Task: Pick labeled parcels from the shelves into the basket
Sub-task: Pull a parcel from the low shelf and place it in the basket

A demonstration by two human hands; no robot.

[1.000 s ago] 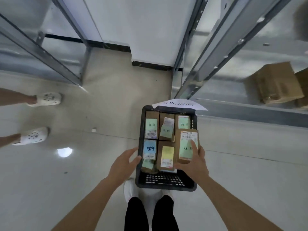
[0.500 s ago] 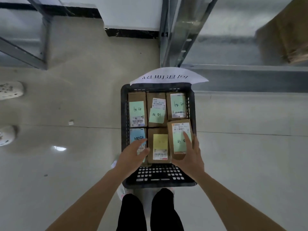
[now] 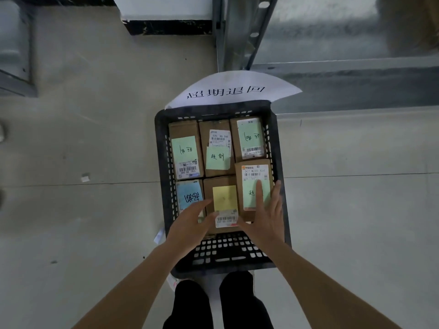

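Six labelled cardboard parcels packed flat in black slotted plastic basket on grey floor, two rows of three. Far row: green-note parcel at far-left corner, second green-note parcel mid, green-labelled parcel at far-right corner. Near row: blue-note parcel against left wall, yellow-note parcel mid, and right-hand parcel lying slightly raised, overlapping far-right neighbour's near edge, not yet seated. Right hand spread flat on that parcel, index finger straight along its green note, thumb at its near-left corner, nothing gripped. Left hand open, fingers loosely extended over near edge of blue-note parcel and reaching toward yellow-note one; contact there unclear. Hands close together, apart by width of yellow-note parcel's barcode label. White paper sign with printed characters fixed at basket's far rim; metal shelf upright beyond. Near end of basket floor bare grid. Judging by size and plain board, parcels likely light, stiff, not slippery; sticky notes liable to peel if rubbed. Best taken by long side edges, or pressed on bare board rather than on note, to settle raised parcel flat.
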